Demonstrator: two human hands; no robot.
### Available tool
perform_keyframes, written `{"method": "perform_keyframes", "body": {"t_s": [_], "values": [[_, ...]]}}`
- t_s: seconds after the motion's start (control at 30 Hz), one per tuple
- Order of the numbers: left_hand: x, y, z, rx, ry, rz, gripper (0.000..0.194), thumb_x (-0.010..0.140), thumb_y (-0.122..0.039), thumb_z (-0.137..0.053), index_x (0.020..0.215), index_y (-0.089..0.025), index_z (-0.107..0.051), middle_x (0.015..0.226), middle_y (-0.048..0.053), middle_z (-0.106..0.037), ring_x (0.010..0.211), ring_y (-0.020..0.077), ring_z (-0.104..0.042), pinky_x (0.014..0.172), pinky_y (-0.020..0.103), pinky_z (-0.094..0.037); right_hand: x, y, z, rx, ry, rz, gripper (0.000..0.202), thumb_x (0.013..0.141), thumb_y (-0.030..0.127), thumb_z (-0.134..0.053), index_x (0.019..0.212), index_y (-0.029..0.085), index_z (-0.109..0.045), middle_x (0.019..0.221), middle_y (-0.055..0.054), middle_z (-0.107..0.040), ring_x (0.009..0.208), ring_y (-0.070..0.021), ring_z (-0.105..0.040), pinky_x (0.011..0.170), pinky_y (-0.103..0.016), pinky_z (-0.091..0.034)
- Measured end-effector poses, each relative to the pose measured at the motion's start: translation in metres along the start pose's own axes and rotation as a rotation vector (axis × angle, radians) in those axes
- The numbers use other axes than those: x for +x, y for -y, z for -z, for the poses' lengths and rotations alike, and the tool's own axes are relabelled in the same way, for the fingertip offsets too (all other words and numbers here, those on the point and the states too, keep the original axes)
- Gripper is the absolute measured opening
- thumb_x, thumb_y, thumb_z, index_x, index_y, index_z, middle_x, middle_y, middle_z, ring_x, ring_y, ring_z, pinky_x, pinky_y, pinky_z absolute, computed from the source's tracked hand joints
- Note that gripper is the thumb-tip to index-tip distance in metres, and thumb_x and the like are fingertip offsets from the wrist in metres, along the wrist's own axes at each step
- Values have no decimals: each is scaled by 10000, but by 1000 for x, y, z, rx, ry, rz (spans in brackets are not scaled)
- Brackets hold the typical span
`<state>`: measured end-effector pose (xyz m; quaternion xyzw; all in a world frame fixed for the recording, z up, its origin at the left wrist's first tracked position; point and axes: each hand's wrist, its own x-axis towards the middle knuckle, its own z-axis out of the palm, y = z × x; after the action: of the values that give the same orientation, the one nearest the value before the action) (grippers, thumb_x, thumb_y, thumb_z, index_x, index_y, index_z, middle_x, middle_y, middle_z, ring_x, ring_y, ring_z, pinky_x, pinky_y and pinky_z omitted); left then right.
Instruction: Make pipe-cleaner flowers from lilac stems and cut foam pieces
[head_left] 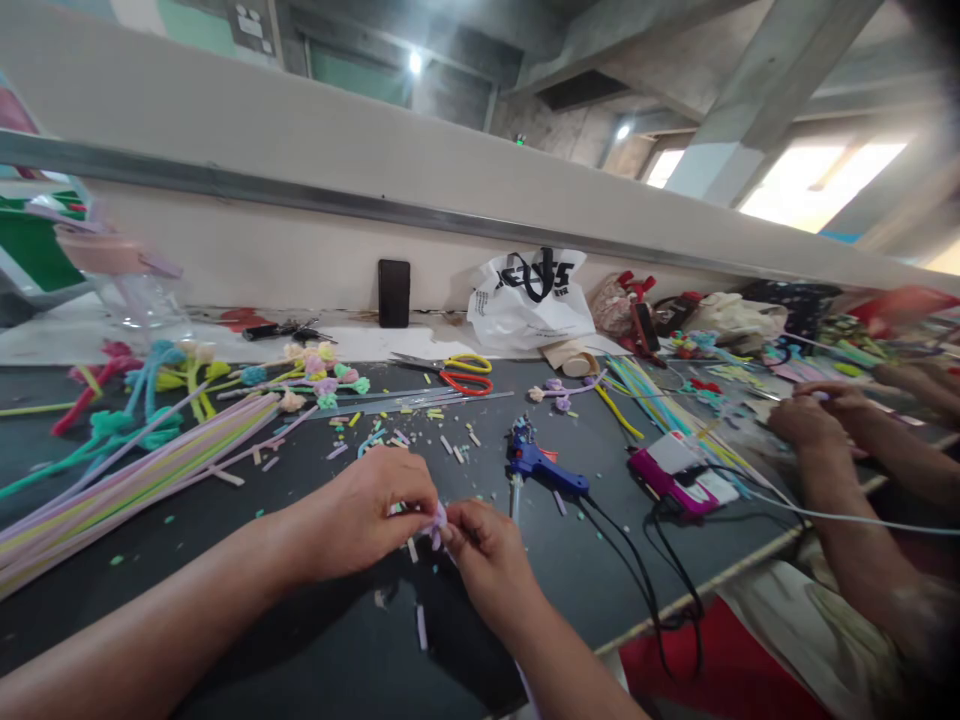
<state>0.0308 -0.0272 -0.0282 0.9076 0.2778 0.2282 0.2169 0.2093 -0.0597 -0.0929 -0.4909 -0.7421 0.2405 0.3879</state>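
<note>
Between my two hands is a small lilac pipe cleaner piece, bent into a little knot; its exact shape is partly covered by fingers. My left hand pinches it from the left with thumb and forefinger. From the right, my right hand is closed on the same piece, fingertips almost meeting those of the left. Just beyond the right hand lies a blue glue gun, its nozzle toward me. Short pipe cleaner offcuts are scattered on the dark tabletop around both hands.
Pipe cleaner bundle and finished flowers lie left. Scissors with red and yellow handles rest behind. Black cables run from a magenta-and-white device. A phone leans on the partition. A co-worker's hands are at right.
</note>
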Motion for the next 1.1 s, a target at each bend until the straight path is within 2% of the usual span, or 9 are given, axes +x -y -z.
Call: {"method": "perform_keyframes", "body": {"t_s": [0.1, 0.33, 0.43, 0.63, 0.87, 1.1], "values": [[1, -2, 5, 55, 29, -54, 145, 835, -179, -505, 770, -171, -634, 731, 12, -611, 727, 126, -535, 707, 259, -372, 1, 1, 0, 17, 20, -31, 229, 797, 247, -482, 581, 179, -509, 544, 20, -463, 539, -114, -444, 519, -206, -320], [0, -6, 3, 137, 65, -44, 144, 835, -137, -480, 805, -172, -616, 754, 16, -603, 761, 143, -527, 746, 295, -360, 2, 2, -1, 17, 61, -42, 217, 786, 228, -492, 576, 174, -506, 552, 23, -459, 546, -108, -442, 528, -204, -313], [-1, -7, 0, 159, 49, -37, 151, 846, -152, -461, 806, -170, -606, 742, 18, -595, 753, 144, -519, 730, 288, -366, 2, 1, -1, 5, 37, -12, 217, 788, 216, -492, 575, 177, -502, 546, 29, -447, 543, -106, -438, 526, -201, -315], [-1, -17, -3, 425, 83, -64, 164, 817, -104, -429, 739, -150, -566, 773, 57, -574, 740, 179, -490, 705, 329, -364, -1, 0, -4, -49, -38, 41, 217, 785, 150, -476, 573, 187, -453, 559, 37, -410, 545, -106, -423, 525, -200, -322], [-2, -8, -7, 181, 26, 0, 174, 828, -90, -430, 728, -165, -551, 703, 15, -546, 717, 148, -486, 690, 282, -359, -3, -2, -3, -53, -16, 70, 144, 764, 114, -485, 657, 181, -552, 612, 5, -525, 595, -120, -493, 561, -206, -361], [-4, -16, -10, 186, -13, 57, 159, 814, -106, -463, 714, -165, -572, 722, 16, -568, 727, 153, -502, 714, 306, -369, -1, 0, -1, -50, -99, 79, 192, 789, 181, -492, 602, 181, -532, 543, 25, -478, 526, -107, -451, 508, -201, -343]]}}
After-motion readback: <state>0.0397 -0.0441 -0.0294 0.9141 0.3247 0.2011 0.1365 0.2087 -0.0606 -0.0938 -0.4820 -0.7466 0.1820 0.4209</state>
